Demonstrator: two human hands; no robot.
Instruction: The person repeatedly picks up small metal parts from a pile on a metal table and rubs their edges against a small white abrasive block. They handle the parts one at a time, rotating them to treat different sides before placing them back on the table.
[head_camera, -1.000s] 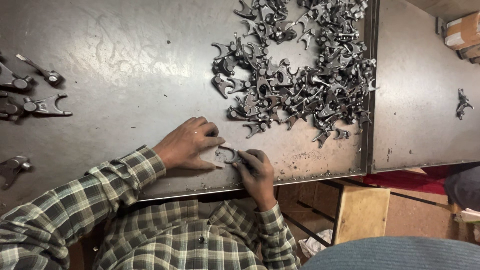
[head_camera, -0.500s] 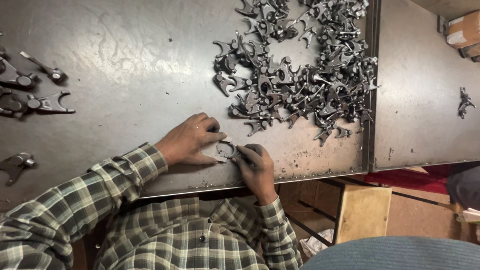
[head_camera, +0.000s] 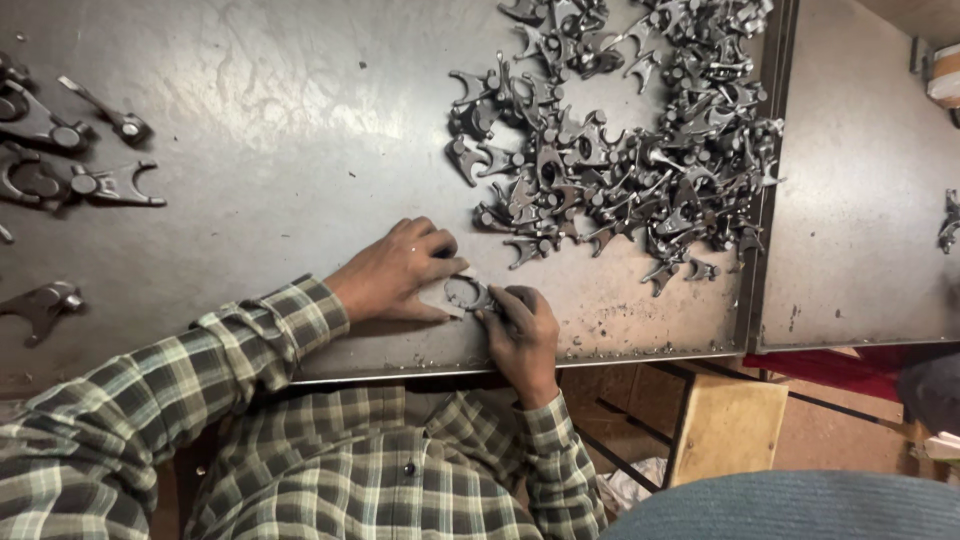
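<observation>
A worker in a checked shirt bends over a steel table (head_camera: 300, 90), both hands meeting near its front edge on one small forked metal part (head_camera: 464, 294). The left hand (head_camera: 400, 272) lies knuckles up, its fingertips (head_camera: 446, 268) pressed onto the part's left side and pinning it flat to the table. The right hand (head_camera: 522, 328) comes in from below, its fingers curled and closed on the part's right end; whether they pinch it or only press on it cannot be told. The part lies between the two hands, touching both, just inside the table's near rim. A dense pile of like parts (head_camera: 620, 130) spreads across the table's upper right, well apart from the hands. A few larger forks (head_camera: 80, 160) lie at the far left
</observation>
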